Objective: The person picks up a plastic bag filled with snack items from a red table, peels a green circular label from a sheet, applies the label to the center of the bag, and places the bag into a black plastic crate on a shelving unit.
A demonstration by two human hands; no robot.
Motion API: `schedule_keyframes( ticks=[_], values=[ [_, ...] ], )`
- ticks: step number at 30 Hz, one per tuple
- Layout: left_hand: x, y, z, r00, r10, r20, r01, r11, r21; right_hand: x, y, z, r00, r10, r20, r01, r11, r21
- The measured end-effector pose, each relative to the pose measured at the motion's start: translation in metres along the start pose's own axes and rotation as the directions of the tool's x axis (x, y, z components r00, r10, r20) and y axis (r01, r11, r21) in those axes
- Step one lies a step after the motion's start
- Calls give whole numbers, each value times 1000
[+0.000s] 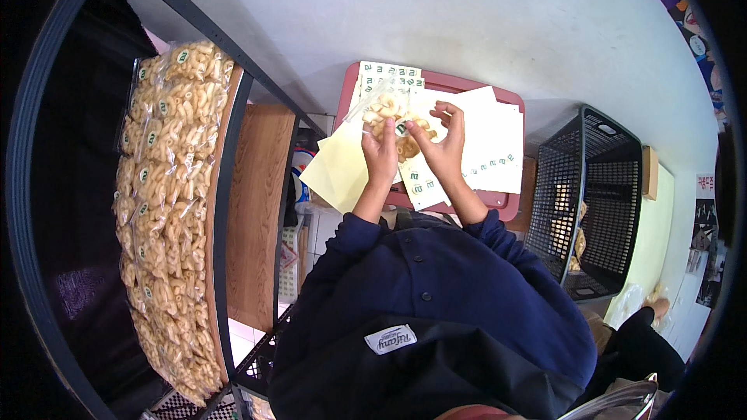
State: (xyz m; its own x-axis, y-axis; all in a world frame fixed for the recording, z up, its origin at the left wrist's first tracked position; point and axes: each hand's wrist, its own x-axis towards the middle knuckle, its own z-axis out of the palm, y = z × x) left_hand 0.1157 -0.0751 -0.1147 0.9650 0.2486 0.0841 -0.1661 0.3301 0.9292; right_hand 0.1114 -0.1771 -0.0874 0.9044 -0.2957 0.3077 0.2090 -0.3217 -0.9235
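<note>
A clear plastic bag of macaroni-shaped snacks [388, 106] is held over a paper-covered red lid or tabletop [496, 205]. My left hand [380, 154] grips the bag's near left side, its thumb lying along the front. A round white sticker with a green mark [401, 128] sits on the bag's face. The thumb of my right hand [446, 146] touches the sticker's right edge, while its other fingers are spread away from the bag. Beneath the hands lie a sticker sheet [421, 186], a sheet with a row of green marks [496, 140] and yellowish backing paper [335, 172].
On my left, a metal rack [224, 227] carries many stickered snack bags [169, 186], with a wood-grained board [257, 216] beside it. A black plastic crate [607, 210] with snack bags stands right. Another person's hand [659, 308] shows at lower right. A wall [467, 17] rises ahead.
</note>
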Motion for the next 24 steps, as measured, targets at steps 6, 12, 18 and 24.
schedule_keyframes(
  ticks=[6,12,18,24],
  values=[
    [-3,12,4,944,-110,310,134,989,-60,11,-12,-15,995,74,66,-78,995,57],
    [-3,14,4,914,-142,379,191,977,-95,9,-15,-19,994,105,-22,-102,990,99],
    [-3,18,3,904,-185,386,203,979,-4,5,-13,-20,991,-106,76,116,982,-146],
    [-4,22,-18,911,-224,346,189,973,132,8,-13,-3,983,113,146,-115,993,8]
  ],
)
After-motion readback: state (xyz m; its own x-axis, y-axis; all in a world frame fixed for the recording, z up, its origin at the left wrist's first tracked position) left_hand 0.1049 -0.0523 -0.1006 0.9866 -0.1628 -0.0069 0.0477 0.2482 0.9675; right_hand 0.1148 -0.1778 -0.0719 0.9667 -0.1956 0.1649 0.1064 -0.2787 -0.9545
